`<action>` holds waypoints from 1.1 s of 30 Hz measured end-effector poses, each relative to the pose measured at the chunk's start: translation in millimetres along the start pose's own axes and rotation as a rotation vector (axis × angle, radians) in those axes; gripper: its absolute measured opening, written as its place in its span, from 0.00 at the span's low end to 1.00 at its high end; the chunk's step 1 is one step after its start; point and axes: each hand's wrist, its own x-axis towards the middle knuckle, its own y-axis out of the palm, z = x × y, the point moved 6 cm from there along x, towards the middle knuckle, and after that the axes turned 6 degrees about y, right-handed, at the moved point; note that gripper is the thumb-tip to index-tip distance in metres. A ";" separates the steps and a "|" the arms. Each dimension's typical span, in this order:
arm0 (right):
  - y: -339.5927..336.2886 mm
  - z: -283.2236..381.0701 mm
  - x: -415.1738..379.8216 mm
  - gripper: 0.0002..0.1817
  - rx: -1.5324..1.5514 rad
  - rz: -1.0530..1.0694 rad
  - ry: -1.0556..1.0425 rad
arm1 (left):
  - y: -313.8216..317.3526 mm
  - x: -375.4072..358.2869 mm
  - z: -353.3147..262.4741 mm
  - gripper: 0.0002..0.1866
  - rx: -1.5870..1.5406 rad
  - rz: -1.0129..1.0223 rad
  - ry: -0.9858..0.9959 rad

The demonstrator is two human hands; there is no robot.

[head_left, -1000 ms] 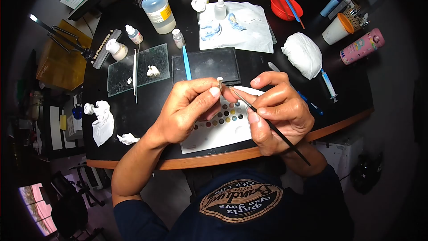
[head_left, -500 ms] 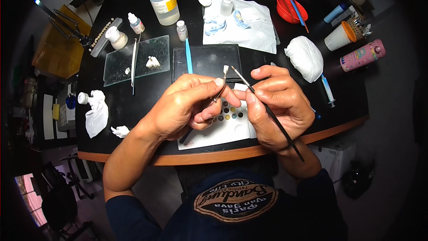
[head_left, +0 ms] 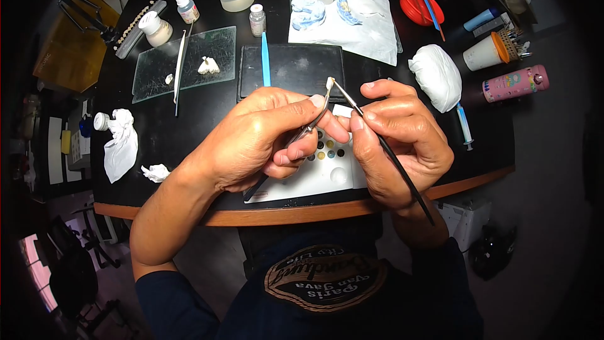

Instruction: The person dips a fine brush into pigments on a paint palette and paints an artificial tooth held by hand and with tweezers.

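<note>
My left hand (head_left: 251,135) is closed around slim metal forceps (head_left: 308,130), which grip a small whitish tooth crown (head_left: 329,82) at their tip. Pinched between the fingers and thumb of my right hand (head_left: 402,145) is a fine paintbrush (head_left: 397,165) with a black handle. Its pointed tip meets the crown, or comes very close to it. The fingers of both hands come together just below the crown. Under them lies a white palette (head_left: 292,187) with several round coloured wells, partly hidden by my hands.
Behind my hands are a black case (head_left: 302,66) and a blue-handled tool (head_left: 265,60). A glass slab (head_left: 154,66) lies left, a tissue (head_left: 374,44) with blue-white pieces at the back. A red bowl (head_left: 420,9), wrapped white bundle (head_left: 434,79) and syringe (head_left: 464,127) are right.
The brush tip has moved onto or right up to the crown, from a small gap beside it. Both hands have shifted slightly, and the camera view has tilted down a little.
</note>
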 end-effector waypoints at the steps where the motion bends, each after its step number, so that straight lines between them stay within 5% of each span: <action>1: 0.1 0.0 0.0 0.10 -0.005 0.001 0.001 | 0.0 -0.2 0.0 0.25 0.000 -0.002 -0.001; 18: -0.2 -1.0 -2.2 0.10 0.039 -0.032 -0.006 | -1.0 0.5 1.4 0.25 -0.037 0.025 -0.032; 33: 0.6 2.1 -9.6 0.13 0.080 -0.089 0.028 | 1.0 3.5 3.0 0.24 -0.084 -0.104 0.153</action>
